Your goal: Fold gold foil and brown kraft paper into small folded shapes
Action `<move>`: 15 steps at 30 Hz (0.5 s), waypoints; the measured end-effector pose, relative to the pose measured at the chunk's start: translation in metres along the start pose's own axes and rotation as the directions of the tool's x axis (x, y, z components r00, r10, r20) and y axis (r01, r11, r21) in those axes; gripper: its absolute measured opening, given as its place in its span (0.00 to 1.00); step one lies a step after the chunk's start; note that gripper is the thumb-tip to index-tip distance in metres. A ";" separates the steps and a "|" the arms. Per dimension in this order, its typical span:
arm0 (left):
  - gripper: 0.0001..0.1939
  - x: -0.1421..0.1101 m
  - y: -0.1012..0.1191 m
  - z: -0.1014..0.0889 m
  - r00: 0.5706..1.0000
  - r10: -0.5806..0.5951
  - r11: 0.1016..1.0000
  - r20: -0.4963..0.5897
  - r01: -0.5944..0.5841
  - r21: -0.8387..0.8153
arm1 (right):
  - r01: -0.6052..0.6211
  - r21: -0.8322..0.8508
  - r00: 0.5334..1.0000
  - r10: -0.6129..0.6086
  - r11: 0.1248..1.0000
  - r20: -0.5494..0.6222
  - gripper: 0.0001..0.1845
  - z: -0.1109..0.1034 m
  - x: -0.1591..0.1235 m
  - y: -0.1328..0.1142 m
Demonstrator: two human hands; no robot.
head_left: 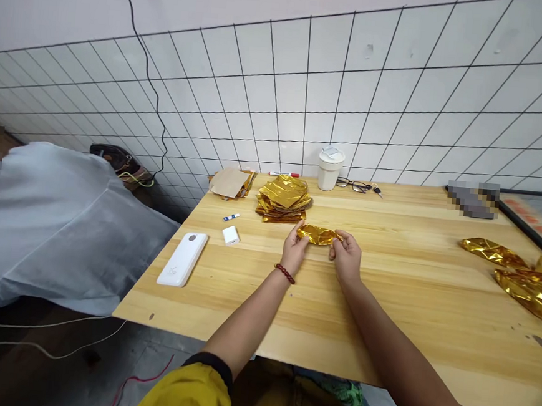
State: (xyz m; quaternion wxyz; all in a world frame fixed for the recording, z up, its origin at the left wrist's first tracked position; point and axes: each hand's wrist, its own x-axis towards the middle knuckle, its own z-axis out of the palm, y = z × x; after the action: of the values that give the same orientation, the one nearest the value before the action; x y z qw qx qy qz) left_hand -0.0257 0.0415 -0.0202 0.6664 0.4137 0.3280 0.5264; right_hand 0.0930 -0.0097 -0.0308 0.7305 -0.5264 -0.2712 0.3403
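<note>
Between my two hands, just above the wooden table, is a piece of gold foil paper (318, 235) folded into a long boat-like shape. My left hand (296, 245) wears a dark red bead bracelet on the wrist and grips the left end. The opposite end is pinched by the fingers of my right hand (346, 256). Right behind my hands stands a stack of gold foil sheets (284, 198). Finished-looking gold foil shapes (533, 292) of a similar kind lie at the right side of the table.
On the wooden table (244, 301) are a white power bank (183, 258), a white adapter (231, 235), a blue-white small stick (231, 217), a brown-topped paper stack (229, 183), a marker (283, 174), a lidded cup (330, 169), glasses (353, 185) and keys (377, 190). A grey-draped shape (63, 224) is at left.
</note>
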 end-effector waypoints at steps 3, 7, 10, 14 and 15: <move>0.39 -0.002 0.004 0.001 1.000 0.003 1.000 0.004 -0.003 -0.027 | -0.013 -0.002 1.000 0.013 1.000 -0.016 0.21 0.003 0.000 -0.003; 0.43 0.000 0.006 -0.002 0.999 -0.004 1.000 -0.038 0.005 0.029 | 0.007 0.036 0.989 -0.001 0.999 -0.147 0.19 -0.010 0.021 -0.025; 0.39 0.005 0.004 -0.005 0.999 -0.014 0.997 -0.046 0.017 0.069 | 0.108 -0.038 0.954 -0.115 0.993 -0.278 0.19 -0.056 0.050 -0.056; 0.34 0.007 0.001 -0.005 0.998 -0.005 0.995 -0.063 0.011 0.096 | 0.132 -0.373 0.882 -0.281 0.918 -0.379 0.19 -0.170 0.080 -0.102; 0.33 0.007 0.000 -0.005 0.998 0.001 0.995 -0.064 0.006 0.103 | 0.111 -0.473 0.859 -0.324 0.874 -0.398 0.20 -0.201 0.085 -0.110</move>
State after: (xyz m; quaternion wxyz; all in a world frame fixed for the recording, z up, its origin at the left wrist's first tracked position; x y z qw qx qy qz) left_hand -0.0283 0.0491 -0.0222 0.6341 0.4300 0.3763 0.5210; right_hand 0.3203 -0.0844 0.0177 0.6724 -0.7062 -0.2162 0.0482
